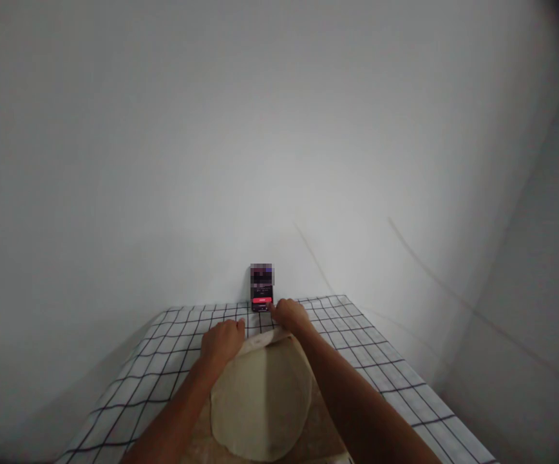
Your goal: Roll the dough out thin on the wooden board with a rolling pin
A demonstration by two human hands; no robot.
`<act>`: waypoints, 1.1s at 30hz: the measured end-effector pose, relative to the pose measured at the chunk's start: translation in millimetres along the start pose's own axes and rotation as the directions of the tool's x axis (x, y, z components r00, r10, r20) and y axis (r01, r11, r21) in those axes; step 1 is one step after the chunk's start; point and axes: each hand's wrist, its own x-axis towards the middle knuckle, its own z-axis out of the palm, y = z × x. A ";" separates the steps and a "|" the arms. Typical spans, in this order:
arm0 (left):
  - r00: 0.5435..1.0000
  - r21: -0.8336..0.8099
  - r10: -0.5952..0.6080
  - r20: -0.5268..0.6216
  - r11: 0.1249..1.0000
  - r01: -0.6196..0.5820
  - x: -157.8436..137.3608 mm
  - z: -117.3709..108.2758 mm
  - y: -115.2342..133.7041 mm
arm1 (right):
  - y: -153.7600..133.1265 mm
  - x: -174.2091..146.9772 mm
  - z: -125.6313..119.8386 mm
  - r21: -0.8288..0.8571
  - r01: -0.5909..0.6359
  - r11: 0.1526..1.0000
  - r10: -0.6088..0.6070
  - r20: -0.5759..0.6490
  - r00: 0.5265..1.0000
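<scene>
Cream-coloured dough (260, 399) lies as a thin, roughly round sheet directly before us, between our forearms. At its far edge sits a pale roll (264, 339) — rolling pin or turned-over dough, we cannot decide which. It runs slantwise, right end farther from us.

Grip: our left hand (222, 341) is at the roll's left end, fingers curled; our right hand (292, 316) is at the other end, also curled. Whether either is clenched round it or merely pressing, the view does not settle.

Technique (our judgement): match the load on both ends, square up that slant, and ease off near the rim, where thin dough would likely crease or tear. Light, even contact should serve better than force.

Beneath the sheet: a brown board (321, 422), then a checked cloth (378, 364). Beyond our hands a phone (262, 305) leans upright against the white wall (260, 161) — our right fingertips overlap its lower corner in view; contact unclear.
</scene>
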 end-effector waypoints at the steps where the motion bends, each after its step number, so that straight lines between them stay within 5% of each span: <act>1: 1.000 0.006 -0.001 0.011 1.000 0.001 2.9 0.0 -0.7 | -0.2 0.9 0.2 0.004 -0.008 1.000 0.008 -0.011 1.000; 8: 0.995 0.058 0.093 -0.023 0.994 -0.091 -10.1 -1.4 -0.4 | 2.1 -14.0 -0.1 -0.003 -0.030 1.000 0.030 -0.046 0.998; 12: 0.981 0.083 0.140 -0.137 0.988 -0.129 -31.6 5.8 1.4 | 5.3 -39.8 -1.7 -0.018 -0.007 1.000 0.005 -0.082 0.997; 17: 0.910 0.149 0.248 -0.334 0.967 -0.208 -56.6 14.1 7.2 | 14.1 -82.5 -3.6 -0.017 0.068 0.998 -0.070 -0.142 0.987; 22: 0.903 0.121 0.304 -0.303 0.952 -0.280 -100.9 1.0 14.7 | 24.8 -134.8 -5.8 -0.001 0.171 0.985 -0.168 -0.191 0.967; 28: 0.817 0.103 0.468 -0.336 0.881 -0.462 -175.2 -3.1 5.7 | 31.6 -212.6 -5.4 0.059 0.237 0.970 -0.219 -0.216 0.951; 33: 0.879 0.048 0.417 -0.232 0.907 -0.418 -169.5 -31.8 13.1 | 25.3 -224.9 -1.3 0.008 0.192 0.981 -0.185 -0.224 0.957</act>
